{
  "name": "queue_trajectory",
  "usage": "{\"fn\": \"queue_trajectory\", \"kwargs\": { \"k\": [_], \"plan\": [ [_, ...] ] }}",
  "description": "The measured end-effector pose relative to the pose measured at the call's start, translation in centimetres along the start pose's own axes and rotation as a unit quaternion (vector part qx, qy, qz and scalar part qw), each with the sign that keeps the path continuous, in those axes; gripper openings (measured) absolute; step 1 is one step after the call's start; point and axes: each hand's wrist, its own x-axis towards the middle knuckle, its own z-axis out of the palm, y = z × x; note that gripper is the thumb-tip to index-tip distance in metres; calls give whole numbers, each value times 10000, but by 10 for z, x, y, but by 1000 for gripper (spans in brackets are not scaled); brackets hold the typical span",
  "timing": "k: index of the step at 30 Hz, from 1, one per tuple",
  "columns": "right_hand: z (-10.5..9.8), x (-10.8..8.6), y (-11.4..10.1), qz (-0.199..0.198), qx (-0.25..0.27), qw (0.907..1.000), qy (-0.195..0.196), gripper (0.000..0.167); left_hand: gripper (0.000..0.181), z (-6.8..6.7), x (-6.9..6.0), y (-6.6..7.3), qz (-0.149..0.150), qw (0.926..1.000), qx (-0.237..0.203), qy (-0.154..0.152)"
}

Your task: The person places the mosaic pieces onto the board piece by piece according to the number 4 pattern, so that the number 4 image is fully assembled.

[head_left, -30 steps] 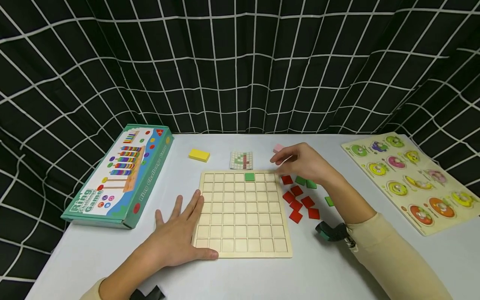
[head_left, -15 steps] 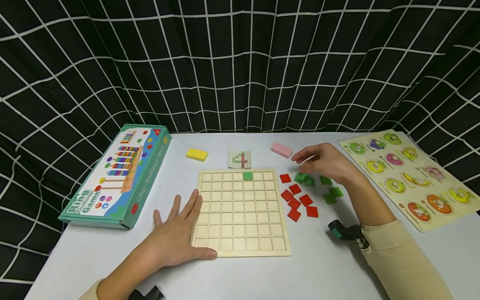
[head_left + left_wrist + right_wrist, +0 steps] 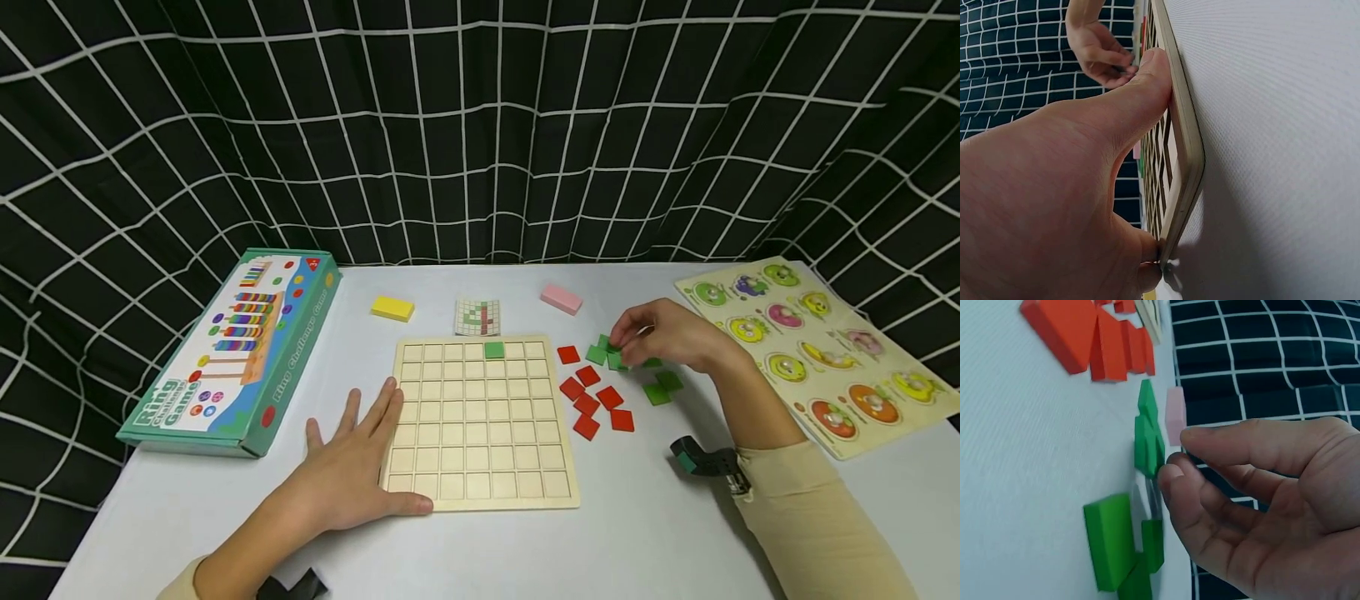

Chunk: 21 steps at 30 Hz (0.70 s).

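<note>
A pale wooden grid board [image 3: 480, 506] lies flat on the table, with one green square tile [image 3: 494, 350] in its top row. My left hand [image 3: 341, 479] rests along the board's left edge, fingers spread and straight, the thumb on the front edge. My right hand [image 3: 663, 335] hovers low over a cluster of green tiles [image 3: 597, 355], its fingers bent. In the right wrist view, thumb and fingertips stand apart beside the green tiles [image 3: 1145, 447], with nothing seen between them. Several red tiles [image 3: 572, 388] lie between the board and the green ones.
Behind the board lies a small pattern card [image 3: 477, 317], with a yellow block [image 3: 392, 308] to its left and a pink block [image 3: 561, 298] to its right. A green game box [image 3: 232, 358] is at far left. A fruit puzzle board [image 3: 817, 400] lies at right.
My right hand has moved right from near the board's top right corner, then down to the green tiles, uncovering the pink block. The left hand has stayed on the board.
</note>
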Motion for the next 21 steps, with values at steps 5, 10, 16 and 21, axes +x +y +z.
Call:
{"fn": "queue_trajectory", "kwargs": {
  "k": [5, 10, 16, 21],
  "plan": [
    [-1, 0, 6, -21, 36, 10000, -45, 34, 140, -1, 0, 1, -9, 10000, 12, 2],
    [2, 2, 9, -65, -157, 9998, -50, 35, 140, 0, -1, 1, -25, 10000, 64, 11],
    [8, 4, 7, -50, -574, 9983, 75, 35, 140, 0, -1, 1, -9, 9999, 123, 29],
    [12, 5, 5, -97, -871, 9959, 214, 34, 140, 0, -1, 0, -21, 10000, 87, -18]
  ]
}}
